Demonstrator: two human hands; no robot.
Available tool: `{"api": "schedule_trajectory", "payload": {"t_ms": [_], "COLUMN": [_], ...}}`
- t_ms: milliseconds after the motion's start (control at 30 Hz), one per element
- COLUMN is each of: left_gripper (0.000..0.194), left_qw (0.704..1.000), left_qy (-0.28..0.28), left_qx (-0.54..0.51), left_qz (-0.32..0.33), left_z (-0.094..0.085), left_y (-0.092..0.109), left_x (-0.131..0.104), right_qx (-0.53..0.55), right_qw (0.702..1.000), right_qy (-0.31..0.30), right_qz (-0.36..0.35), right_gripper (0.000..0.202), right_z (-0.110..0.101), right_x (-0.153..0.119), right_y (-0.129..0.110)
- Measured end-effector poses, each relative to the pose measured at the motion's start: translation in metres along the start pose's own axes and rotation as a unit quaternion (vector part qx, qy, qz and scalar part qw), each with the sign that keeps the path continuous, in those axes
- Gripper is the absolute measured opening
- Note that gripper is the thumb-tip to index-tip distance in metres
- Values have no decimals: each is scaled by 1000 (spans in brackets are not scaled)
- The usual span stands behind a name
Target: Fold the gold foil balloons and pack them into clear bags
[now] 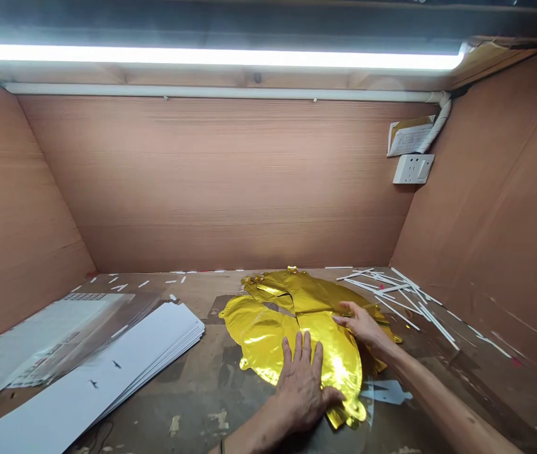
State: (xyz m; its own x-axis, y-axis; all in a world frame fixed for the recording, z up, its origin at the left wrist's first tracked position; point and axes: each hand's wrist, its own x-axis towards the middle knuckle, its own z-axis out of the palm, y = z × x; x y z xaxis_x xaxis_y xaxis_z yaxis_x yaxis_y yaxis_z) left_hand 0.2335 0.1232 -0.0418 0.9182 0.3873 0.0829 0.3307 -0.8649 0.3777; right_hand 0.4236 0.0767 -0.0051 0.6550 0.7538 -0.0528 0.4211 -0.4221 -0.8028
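Observation:
A pile of flat gold foil balloons (259, 328), with small round tabs along their edges, lies on the table in front of me. My left hand (299, 381) rests flat on the near part of the top foil, fingers stretched and spread. Over the right side of the pile is my right hand (362, 325), its fingers slightly apart and touching or just above the foil. I see nothing gripped in it. The shiny sheets overlap, so where one balloon ends and another begins is partly hidden.
On the left lie a stack of long white cards (155, 353) and clear plastic sleeves (121, 309). Thin white sticks (405, 293) are scattered at the back right. A clear plastic piece (386, 392) lies under my right forearm. Wooden walls enclose the table; a socket (413, 169) hangs at right.

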Motion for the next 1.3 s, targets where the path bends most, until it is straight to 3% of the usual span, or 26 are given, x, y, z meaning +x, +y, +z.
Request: {"api": "schedule_trajectory", "payload": {"t_ms": [67,167,300,367,433,500,600,700,867,933,967,1000,1067,1100,1167,1233,1300], "left_gripper": [74,71,54,52,52,49,50,57,31,26,24,22,19,19,18,18,15], "left_qw": [999,984,920,888,881,906,956,967,956,950,947,944,939,938,934,928,910], "left_qy": [7,62,172,184,185,195,178,127,145,161,169,175,192,206,239,283,353], "left_qx": [-33,-155,-342,-410,-425,-373,-207,-28,93,104,108,110,104,95,69,21,-63], "left_qz": [-25,-69,-80,-100,-95,-42,106,221,239,247,252,257,264,263,256,241,208], "left_z": [-3,-13,-29,-33,-34,-33,-32,-30,-27,-31,-35,-41,-57,-67,-90,-116,-144], "left_y": [0,-3,-14,-15,-13,-9,-9,-19,-26,-19,-14,-8,5,11,22,30,34], "left_x": [3,7,10,7,0,-9,-20,-24,-7,3,9,13,23,27,35,39,36], "right_qx": [73,159,235,260,274,276,262,225,108,29,-30,-145,-359,-448,-552,-588,-585], "right_qw": [997,985,968,962,959,959,964,973,994,994,986,957,861,809,741,707,697], "right_qy": [-29,-45,-32,-29,-28,-25,-17,-9,32,80,103,122,111,99,90,107,131], "right_qz": [13,47,76,79,74,65,52,42,2,-72,-130,-220,-342,-367,-371,-379,-393], "right_gripper": [54,51,38,34,29,26,23,23,22,30,35,40,35,24,8,19,22], "right_z": [-2,-4,-8,-10,-11,-12,-11,-10,-23,-33,-37,-40,-44,-45,-48,-56,-69], "right_x": [-9,-23,-26,-22,-20,-18,-16,-15,-33,-56,-71,-86,-113,-123,-132,-129,-119], "right_y": [-3,-7,-13,-19,-27,-35,-43,-40,-42,-57,-67,-78,-100,-110,-127,-143,-164]}}
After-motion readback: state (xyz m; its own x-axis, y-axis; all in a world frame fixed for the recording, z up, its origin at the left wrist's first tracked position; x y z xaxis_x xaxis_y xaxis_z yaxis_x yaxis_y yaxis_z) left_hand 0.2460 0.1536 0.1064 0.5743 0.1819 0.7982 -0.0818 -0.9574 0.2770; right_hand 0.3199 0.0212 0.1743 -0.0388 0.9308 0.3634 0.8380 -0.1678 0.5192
